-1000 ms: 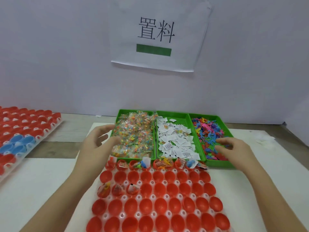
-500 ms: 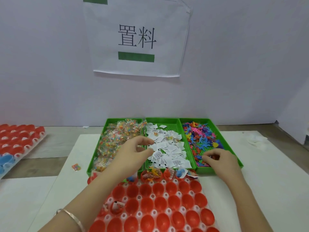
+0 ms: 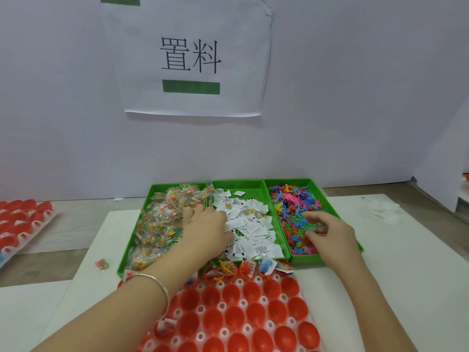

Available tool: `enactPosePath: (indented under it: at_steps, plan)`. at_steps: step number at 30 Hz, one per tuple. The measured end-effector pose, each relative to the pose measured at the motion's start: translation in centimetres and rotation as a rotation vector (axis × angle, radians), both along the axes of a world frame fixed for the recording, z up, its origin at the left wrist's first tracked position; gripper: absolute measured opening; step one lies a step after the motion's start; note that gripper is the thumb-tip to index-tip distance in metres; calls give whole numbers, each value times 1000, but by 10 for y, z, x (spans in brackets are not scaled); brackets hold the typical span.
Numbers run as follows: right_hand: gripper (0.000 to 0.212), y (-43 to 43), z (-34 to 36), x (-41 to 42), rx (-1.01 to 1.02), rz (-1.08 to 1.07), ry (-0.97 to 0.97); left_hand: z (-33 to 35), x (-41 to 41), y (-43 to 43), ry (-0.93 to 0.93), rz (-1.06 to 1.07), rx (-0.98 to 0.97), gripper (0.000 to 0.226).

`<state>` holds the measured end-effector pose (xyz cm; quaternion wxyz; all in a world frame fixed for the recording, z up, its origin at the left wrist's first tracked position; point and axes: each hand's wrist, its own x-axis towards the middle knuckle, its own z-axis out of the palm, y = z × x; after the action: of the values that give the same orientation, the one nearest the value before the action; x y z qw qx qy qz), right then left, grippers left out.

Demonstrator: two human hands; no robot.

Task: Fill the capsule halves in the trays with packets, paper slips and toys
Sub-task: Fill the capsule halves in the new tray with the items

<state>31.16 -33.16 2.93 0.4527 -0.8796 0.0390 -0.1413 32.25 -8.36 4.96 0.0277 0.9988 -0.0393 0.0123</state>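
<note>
Three green trays stand side by side: candy packets on the left, white paper slips in the middle, small coloured toys on the right. In front lies a white tray of red capsule halves; its far row holds slips and toys, and most of the nearer halves hold nothing. My left hand, with a bracelet on the wrist, lies palm down on the left edge of the slips, its fingertips hidden. My right hand is in the toy tray, thumb and curled fingers pinching a toy.
One loose packet lies on the white board left of the green trays. A second tray of red capsule halves sits at the far left. Crumpled white material lies at the right. A paper sign hangs on the wall behind.
My left hand moved right from the packet tray onto the paper slips. My right hand stayed in the toy tray and curled its fingers. The view tilted up, away from the capsule tray.
</note>
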Motion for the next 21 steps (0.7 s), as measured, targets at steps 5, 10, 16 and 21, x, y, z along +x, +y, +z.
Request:
enactPosePath:
  at_steps: [5,10,16,21]
  plan:
    - [49,0,21,-4,66,9,-71,-10,-1,-4,-18,7,-58,23]
    - [49,9,42,-13,252,48,-133,-9,-2,-1,-62,14,-131,15]
    - [48,15,53,-21,485,108,-120,1,-4,4,-132,86,-485,18]
    - [46,29,60,-26,592,245,-85,23,-12,4,-36,159,-1178,9]
